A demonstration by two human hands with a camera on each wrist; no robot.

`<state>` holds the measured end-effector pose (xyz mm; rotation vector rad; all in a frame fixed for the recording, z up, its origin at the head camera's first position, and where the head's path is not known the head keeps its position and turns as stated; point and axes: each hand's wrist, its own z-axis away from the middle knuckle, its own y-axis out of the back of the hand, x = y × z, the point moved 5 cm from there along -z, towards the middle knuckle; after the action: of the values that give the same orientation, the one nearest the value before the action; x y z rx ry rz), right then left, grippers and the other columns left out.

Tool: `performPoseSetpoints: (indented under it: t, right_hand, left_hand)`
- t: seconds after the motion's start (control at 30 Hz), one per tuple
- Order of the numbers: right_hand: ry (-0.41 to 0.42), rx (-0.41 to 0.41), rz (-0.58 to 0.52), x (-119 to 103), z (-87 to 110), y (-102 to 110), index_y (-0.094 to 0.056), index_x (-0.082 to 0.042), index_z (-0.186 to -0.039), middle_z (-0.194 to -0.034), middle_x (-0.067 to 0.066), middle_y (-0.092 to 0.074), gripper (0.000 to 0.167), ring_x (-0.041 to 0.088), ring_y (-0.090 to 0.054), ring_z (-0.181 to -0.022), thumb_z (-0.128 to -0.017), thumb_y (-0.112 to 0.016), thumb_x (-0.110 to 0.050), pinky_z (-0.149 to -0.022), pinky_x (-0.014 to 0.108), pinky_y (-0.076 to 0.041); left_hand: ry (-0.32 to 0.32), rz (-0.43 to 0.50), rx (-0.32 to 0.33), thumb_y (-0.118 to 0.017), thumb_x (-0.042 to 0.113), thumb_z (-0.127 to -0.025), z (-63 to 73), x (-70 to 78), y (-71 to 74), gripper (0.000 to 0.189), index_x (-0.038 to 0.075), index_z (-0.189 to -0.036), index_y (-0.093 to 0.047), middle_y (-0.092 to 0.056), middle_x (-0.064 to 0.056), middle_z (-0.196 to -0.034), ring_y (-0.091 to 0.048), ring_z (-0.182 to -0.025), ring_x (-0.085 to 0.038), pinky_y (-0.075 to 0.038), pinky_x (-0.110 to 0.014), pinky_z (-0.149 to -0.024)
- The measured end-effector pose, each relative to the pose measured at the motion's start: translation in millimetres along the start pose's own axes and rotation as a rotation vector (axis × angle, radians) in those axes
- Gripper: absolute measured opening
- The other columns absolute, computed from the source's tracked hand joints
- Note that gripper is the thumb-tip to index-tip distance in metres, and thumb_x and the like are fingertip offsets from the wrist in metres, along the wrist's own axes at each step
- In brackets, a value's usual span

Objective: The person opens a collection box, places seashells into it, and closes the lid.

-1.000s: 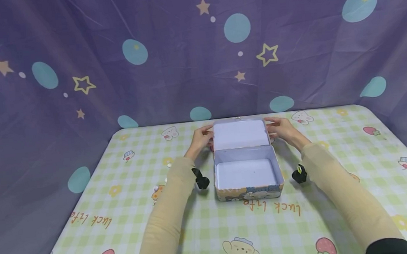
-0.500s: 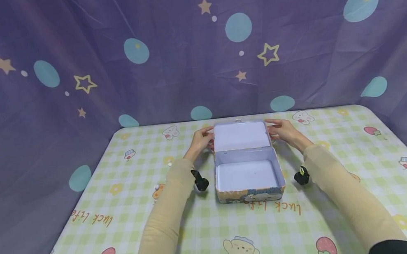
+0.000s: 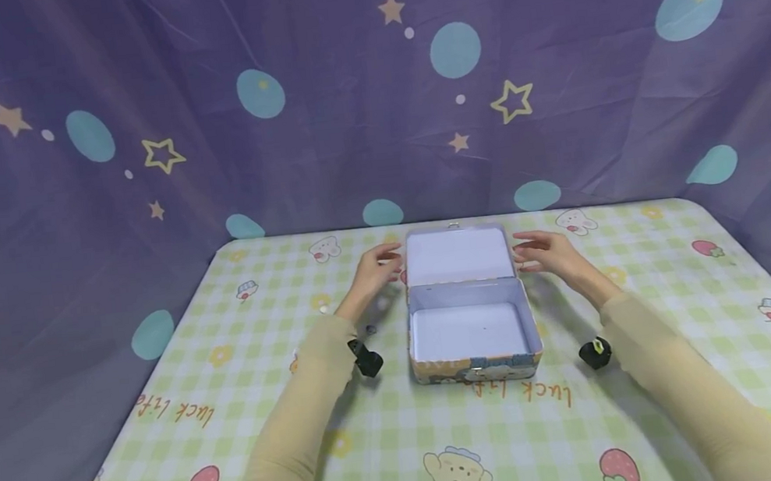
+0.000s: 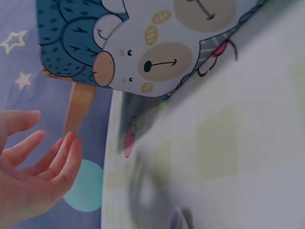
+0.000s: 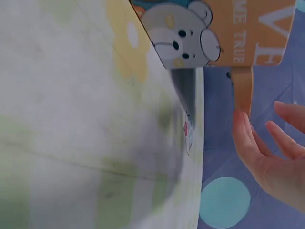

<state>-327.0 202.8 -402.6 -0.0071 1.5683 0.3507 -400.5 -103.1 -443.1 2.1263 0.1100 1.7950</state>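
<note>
A metal tin box (image 3: pixel 467 330) stands on the table with its hinged lid (image 3: pixel 459 255) raised at the far side; the inside is plain white. Cartoon bears cover its outer walls, seen from the side in both wrist views. Left of the lid is my left hand (image 3: pixel 376 270), fingers loosely bent, fingertips close to the lid's edge. On the other side, my right hand (image 3: pixel 547 252) has its fingers spread and a narrow gap separates it from the lid. Neither hand grips anything. In the right wrist view the fingertips (image 5: pixel 240 117) overlap the lid's orange edge.
A checked tablecloth (image 3: pixel 541 443) with printed figures covers the table, and a purple star-patterned curtain (image 3: pixel 344 119) hangs behind it. Small things (image 3: pixel 370 329) lie left of the tin, near the left sleeve. A black camera is strapped to each wrist.
Both hands have moved outward from the lid's sides, the right to the right and the left slightly left. The lid stays raised, and small things by the left wrist have come into view.
</note>
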Motion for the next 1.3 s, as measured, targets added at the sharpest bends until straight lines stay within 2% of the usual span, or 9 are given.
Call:
performPoseSetpoints:
  t: [0.1, 0.13, 0.27, 0.4, 0.5, 0.67, 0.77, 1.03, 1.3]
  right_hand:
    - [0.026, -0.005, 0.002, -2, 8.9, -1, -0.032, 0.012, -0.130, -0.121, 0.036, -0.040, 0.044, 0.007, -0.059, -0.084, -0.091, -0.045, -0.005, -0.083, 0.040, -0.045]
    - [0.031, -0.006, 0.003, -2, 12.0, -2, -0.032, 0.012, -0.129, -0.121, 0.036, -0.041, 0.044, 0.006, -0.059, -0.083, -0.091, -0.045, -0.005, -0.083, 0.040, -0.045]
    - [0.051, 0.001, 0.030, -4, 25.0, -5, -0.035, 0.010, -0.129, -0.121, 0.034, -0.043, 0.045, 0.003, -0.058, -0.085, -0.090, -0.048, -0.009, -0.081, 0.038, -0.047]
    - [0.074, 0.011, 0.049, -6, 38.2, -9, -0.036, 0.011, -0.128, -0.121, 0.034, -0.043, 0.046, 0.010, -0.058, -0.093, -0.089, -0.051, -0.011, -0.079, 0.035, -0.048]
    - [0.082, 0.017, 0.058, -7, 47.5, -13, -0.038, 0.010, -0.127, -0.121, 0.033, -0.043, 0.046, 0.010, -0.058, -0.093, -0.089, -0.052, -0.010, -0.079, 0.035, -0.048]
    - [0.083, 0.009, 0.078, -6, 60.0, -20, -0.039, 0.009, -0.127, -0.122, 0.032, -0.043, 0.046, 0.000, -0.057, -0.086, -0.088, -0.054, -0.011, -0.078, 0.034, -0.049]
    - [0.082, -0.004, 0.077, -3, 65.3, -24, -0.039, 0.009, -0.127, -0.124, 0.031, -0.042, 0.047, -0.001, -0.056, -0.086, -0.088, -0.054, -0.012, -0.078, 0.029, -0.049]
    - [0.083, -0.009, 0.063, 0, 72.5, -29, -0.040, 0.010, -0.125, -0.122, 0.031, -0.044, 0.045, 0.023, -0.059, -0.095, -0.087, -0.054, -0.008, -0.076, 0.028, -0.050]
    - [0.033, 0.003, 0.106, 3, 76.4, -31, -0.043, 0.009, -0.124, -0.121, 0.029, -0.047, 0.045, 0.028, -0.058, -0.096, -0.087, -0.056, -0.013, -0.077, 0.026, -0.049]
  left_hand:
    - [0.024, -0.057, -0.018, -0.053, 0.004, -0.085, 40.0, 60.6, 1.9, 0.037, -0.008, -0.120, -0.048, -0.055, -0.028, -0.106, -0.059, -0.082, -0.034, -0.052, -0.037, -0.067]
    - [0.011, -0.073, -0.024, -0.051, 0.001, -0.085, 49.6, 74.4, 2.5, 0.036, -0.011, -0.119, -0.046, -0.054, -0.031, -0.106, -0.059, -0.082, -0.036, -0.052, -0.038, -0.067]
    - [-0.008, -0.111, -0.077, -0.049, 0.000, -0.087, 74.4, 105.5, 5.4, 0.035, -0.013, -0.119, -0.045, -0.052, -0.033, -0.108, -0.056, -0.087, -0.041, -0.049, -0.043, -0.074]
    - [-0.061, -0.193, -0.118, -0.052, 0.006, -0.087, 78.3, 96.8, 10.0, 0.034, -0.007, -0.119, -0.049, -0.055, -0.026, -0.108, -0.058, -0.084, -0.031, -0.050, -0.035, -0.071]
    - [-0.097, -0.250, -0.145, -0.055, 0.010, -0.087, 80.1, 88.0, 12.5, 0.035, -0.003, -0.118, -0.052, -0.057, -0.022, -0.109, -0.058, -0.085, -0.027, -0.049, -0.031, -0.070]
    - [-0.099, -0.308, -0.190, -0.056, 0.014, -0.086, 94.0, 89.7, 15.2, 0.035, 0.000, -0.118, -0.053, -0.057, -0.019, -0.112, -0.056, -0.092, -0.029, -0.047, -0.033, -0.078]
    - [-0.092, -0.336, -0.212, -0.056, 0.014, -0.087, 102.2, 89.7, 18.0, 0.033, 0.001, -0.117, -0.054, -0.057, -0.017, -0.113, -0.056, -0.093, -0.028, -0.047, -0.033, -0.078]
    - [-0.068, -0.381, -0.277, -0.056, 0.016, -0.087, 121.5, 85.0, 29.3, 0.034, 0.000, -0.118, -0.054, -0.055, -0.020, -0.113, -0.057, -0.092, -0.027, -0.048, -0.031, -0.073]
    - [-0.086, -0.441, -0.313, -0.056, 0.011, -0.086, 138.8, 77.9, 37.7, 0.030, -0.002, -0.113, -0.056, -0.056, -0.022, -0.111, -0.058, -0.090, -0.027, -0.047, -0.035, -0.077]
